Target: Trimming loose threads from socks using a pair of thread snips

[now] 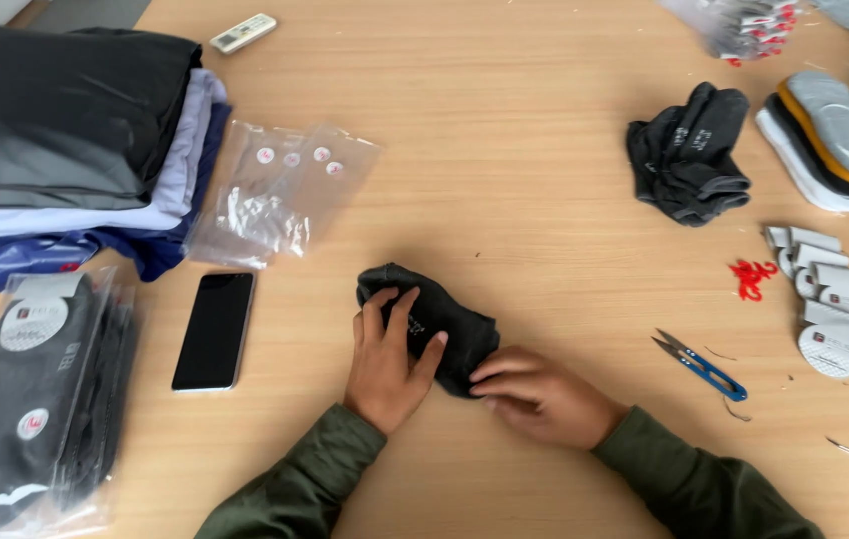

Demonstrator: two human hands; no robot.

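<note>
A dark grey sock (431,319) lies on the wooden table (504,180), toward the middle of its near edge, with both hands on it. The left hand (388,359) rests flat on the sock's left half, fingers spread and pressing down, gripping nothing. The right hand (542,399) lies at the sock's lower right end, its fingertips curled in and pinching the fabric edge there. Both arms wear olive green sleeves. Just left of the hands lies a black phone (214,330), screen up. Beyond it sit empty clear plastic bags (280,195) with round stickers, and at the table's far left edge a stack of folded garments (70,140) in black, grey, white and blue. Packed black socks in clear bags (35,399) lie at the near left corner. A white remote control (243,33) lies near the far edge. Well to the right of the hands lie blue-handled thread snips (701,365), with red plastic hooks (752,277) and a pile of white card labels (826,304) beyond them. Further back, toward the far right, lie a heap of dark grey socks (689,155) and a row of low-cut socks in mixed colours (829,135).
</note>
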